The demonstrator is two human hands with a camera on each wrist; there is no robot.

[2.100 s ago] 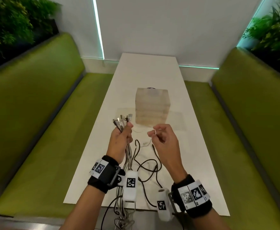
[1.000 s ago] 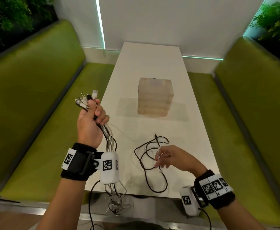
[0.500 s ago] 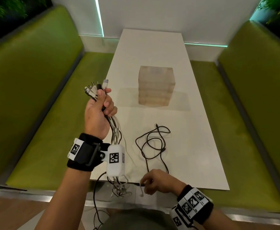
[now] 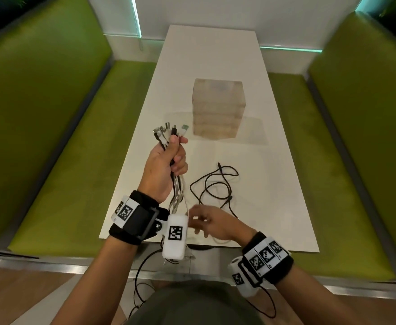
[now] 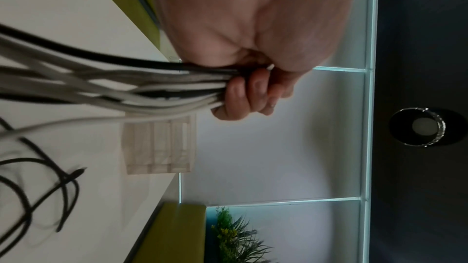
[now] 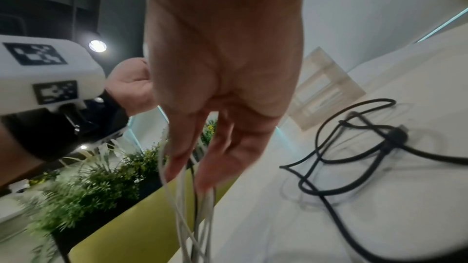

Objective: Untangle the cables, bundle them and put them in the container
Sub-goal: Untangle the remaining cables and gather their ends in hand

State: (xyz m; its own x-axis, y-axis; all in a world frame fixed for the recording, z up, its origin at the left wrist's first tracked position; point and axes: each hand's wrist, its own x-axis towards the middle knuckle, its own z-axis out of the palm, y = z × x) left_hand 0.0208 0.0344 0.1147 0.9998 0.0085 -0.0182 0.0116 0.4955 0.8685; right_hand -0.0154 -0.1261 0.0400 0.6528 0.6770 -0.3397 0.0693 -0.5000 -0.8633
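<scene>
My left hand (image 4: 166, 158) is raised over the table's left edge and grips a bundle of white and black cables (image 4: 169, 132), their connectors fanned out above the fist. In the left wrist view the fingers (image 5: 243, 95) are curled round the cables (image 5: 101, 83). The strands hang past my left wrist and below the table's front edge. My right hand (image 4: 204, 221) is blurred beside them, and its outstretched fingers (image 6: 182, 147) touch the hanging white cables (image 6: 182, 207). A loose black cable (image 4: 215, 186) lies coiled on the table. The pale box-shaped container (image 4: 218, 109) stands further back.
The white table (image 4: 274, 195) is long and narrow, with green benches (image 4: 63, 160) along both sides. A white wall with lit strips closes the far end. More cable dangles over the floor (image 4: 140, 289) below the front edge.
My right hand has risen from below the table's front edge to the hanging strands beside my left wrist. The left hand with the bundle has shifted right, towards the table.
</scene>
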